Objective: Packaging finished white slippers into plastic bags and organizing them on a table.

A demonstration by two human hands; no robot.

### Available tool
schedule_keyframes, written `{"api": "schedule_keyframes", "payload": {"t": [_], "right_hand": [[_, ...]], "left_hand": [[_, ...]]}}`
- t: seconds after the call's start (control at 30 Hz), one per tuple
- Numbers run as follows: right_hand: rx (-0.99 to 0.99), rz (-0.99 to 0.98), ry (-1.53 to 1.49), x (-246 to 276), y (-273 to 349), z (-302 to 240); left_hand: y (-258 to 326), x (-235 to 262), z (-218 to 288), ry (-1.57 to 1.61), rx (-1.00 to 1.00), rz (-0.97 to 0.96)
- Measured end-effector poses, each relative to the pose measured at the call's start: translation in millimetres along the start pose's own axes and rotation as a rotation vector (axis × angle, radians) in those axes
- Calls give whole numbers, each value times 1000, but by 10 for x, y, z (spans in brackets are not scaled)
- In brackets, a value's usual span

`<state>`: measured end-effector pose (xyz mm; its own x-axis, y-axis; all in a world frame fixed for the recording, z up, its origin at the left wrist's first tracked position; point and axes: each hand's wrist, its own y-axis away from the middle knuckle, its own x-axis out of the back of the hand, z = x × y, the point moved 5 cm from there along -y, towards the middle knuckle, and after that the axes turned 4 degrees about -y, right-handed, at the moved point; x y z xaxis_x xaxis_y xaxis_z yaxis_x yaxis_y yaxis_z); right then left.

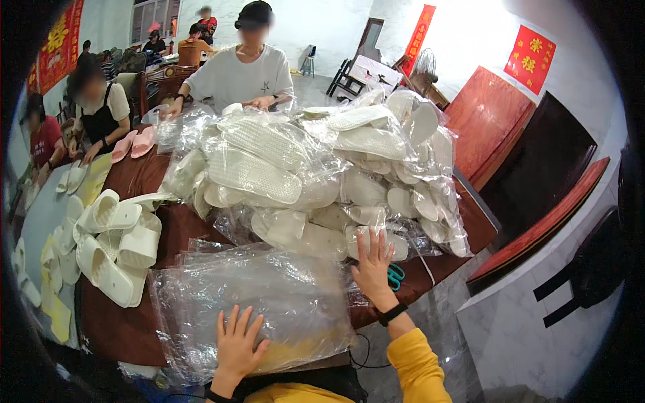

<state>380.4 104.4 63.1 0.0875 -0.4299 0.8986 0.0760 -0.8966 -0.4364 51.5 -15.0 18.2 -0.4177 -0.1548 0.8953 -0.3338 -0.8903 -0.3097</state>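
My left hand (238, 342) lies with fingers spread on a stack of clear plastic bags (269, 292) at the table's near edge. My right hand (373, 265) reaches farther forward, fingers stretched out, touching the front of a big heap of bagged white slippers (255, 158). Under its fingertips is a bagged slipper (396, 247). Beside my right wrist sit teal-handled scissors (396, 276), their blades hidden. Unbagged white slippers (111, 269) are piled to the left of the bag stack.
A brown cloth (111, 332) covers the table. Across it a person in a white shirt (248, 77) handles bags; others work at the left near pink slippers (133, 144) and a grey table (40, 215). Red boards (487, 124) lean at the right wall. A cable (368, 352) hangs below.
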Motion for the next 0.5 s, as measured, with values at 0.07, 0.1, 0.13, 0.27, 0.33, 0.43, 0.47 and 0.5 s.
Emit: {"api": "schedule_keyframes", "payload": {"t": [0.07, 0.1, 0.13, 0.27, 0.33, 0.43, 0.47, 0.5], "right_hand": [[-50, 51, 31, -133, -120, 28], [-40, 55, 32, -184, -192, 60], [-71, 28, 82, -243, -268, 90], [-78, -67, 125, -388, -504, 315], [16, 9, 118, -289, -599, 337], [-105, -80, 50, 47, -750, 606], [-68, -61, 101, 190, -791, 601], [-32, -40, 155, 376, -821, 605]], "left_hand": [[5, -2, 5, 6, -2, 2], [6, -14, 9, 6, 4, 12], [7, -36, 2, 8, -6, 8], [-14, -79, 8, -5, -32, 5], [9, -80, -26, -14, -18, 14], [-14, -57, -10, 1, -21, 39], [14, -31, -24, 6, -20, 46], [35, -20, -50, 5, 3, 53]]}}
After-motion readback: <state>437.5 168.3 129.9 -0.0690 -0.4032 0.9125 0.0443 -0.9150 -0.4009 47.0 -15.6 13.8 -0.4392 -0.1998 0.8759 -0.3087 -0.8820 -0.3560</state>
